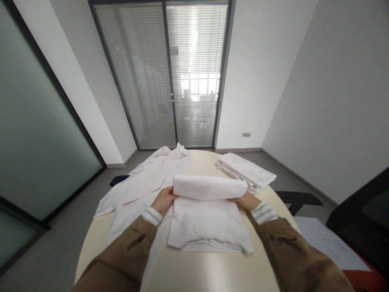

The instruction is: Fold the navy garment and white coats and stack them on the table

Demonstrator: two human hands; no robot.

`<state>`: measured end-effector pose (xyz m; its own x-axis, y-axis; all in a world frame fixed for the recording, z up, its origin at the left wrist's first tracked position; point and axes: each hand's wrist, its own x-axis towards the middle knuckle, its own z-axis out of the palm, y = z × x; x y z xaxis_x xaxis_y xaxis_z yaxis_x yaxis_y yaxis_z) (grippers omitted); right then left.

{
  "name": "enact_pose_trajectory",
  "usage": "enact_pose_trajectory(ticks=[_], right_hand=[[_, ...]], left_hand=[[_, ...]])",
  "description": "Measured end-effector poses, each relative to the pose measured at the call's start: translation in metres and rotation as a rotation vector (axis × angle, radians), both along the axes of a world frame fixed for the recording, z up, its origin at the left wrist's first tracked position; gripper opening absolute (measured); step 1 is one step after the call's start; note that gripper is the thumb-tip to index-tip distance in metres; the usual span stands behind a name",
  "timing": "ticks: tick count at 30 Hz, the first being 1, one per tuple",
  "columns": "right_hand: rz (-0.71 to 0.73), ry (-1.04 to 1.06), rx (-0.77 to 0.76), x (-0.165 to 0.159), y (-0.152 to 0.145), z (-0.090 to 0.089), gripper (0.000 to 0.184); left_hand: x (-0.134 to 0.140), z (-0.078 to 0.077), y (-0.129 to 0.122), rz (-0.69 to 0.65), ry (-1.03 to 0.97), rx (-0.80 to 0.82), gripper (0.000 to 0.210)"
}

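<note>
A white shirt (206, 219) lies partly folded in front of me, its curved neckline toward my body. Its far part is raised as a folded band (209, 187) across the top. My left hand (164, 200) pinches the left end of this band, thumb and fingers closed on the cloth. At the right end, my right hand (247, 200) grips the band, with some fingers hidden beneath it. To the left, loose white shirts (142, 182) lie spread and overlapping, one collar pointing to the far side. A stack of folded white shirts (246, 170) sits at the far right.
A round cream table (200, 271) carries the clothes. On the right stand a black chair (361, 202) and, below its armrest, a surface with white printed paper (328, 241). Something dark blue (118, 180) shows beyond the left edge. Glass doors with blinds (170, 81) face me.
</note>
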<state>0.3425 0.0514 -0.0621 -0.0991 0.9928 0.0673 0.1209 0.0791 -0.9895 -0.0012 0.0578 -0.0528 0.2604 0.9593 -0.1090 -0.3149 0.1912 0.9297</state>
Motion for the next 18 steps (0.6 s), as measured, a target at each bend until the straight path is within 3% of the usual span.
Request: enact_pose_trajectory(ticks=[6,9,12,15,18], right_hand=[[0.014,-0.084,0.054,0.01,0.004,-0.01,0.037],[0.138,-0.011,-0.001,0.008,0.002,-0.004,0.029],[0.207,0.039,-0.043,0.001,-0.002,0.009,0.033],[0.189,0.029,-0.075,-0.005,-0.005,0.016,0.039],[0.14,0.051,-0.107,-0.008,-0.005,0.013,0.028]], left_hand=[[-0.008,-0.002,0.004,-0.063,0.132,0.074,0.029],[-0.01,0.008,0.002,0.023,0.189,0.182,0.027],[-0.011,0.018,-0.003,0.077,0.244,0.303,0.031],[-0.01,0.019,-0.006,0.031,0.246,0.28,0.038],[-0.011,0.01,-0.002,-0.027,0.2,0.177,0.039]])
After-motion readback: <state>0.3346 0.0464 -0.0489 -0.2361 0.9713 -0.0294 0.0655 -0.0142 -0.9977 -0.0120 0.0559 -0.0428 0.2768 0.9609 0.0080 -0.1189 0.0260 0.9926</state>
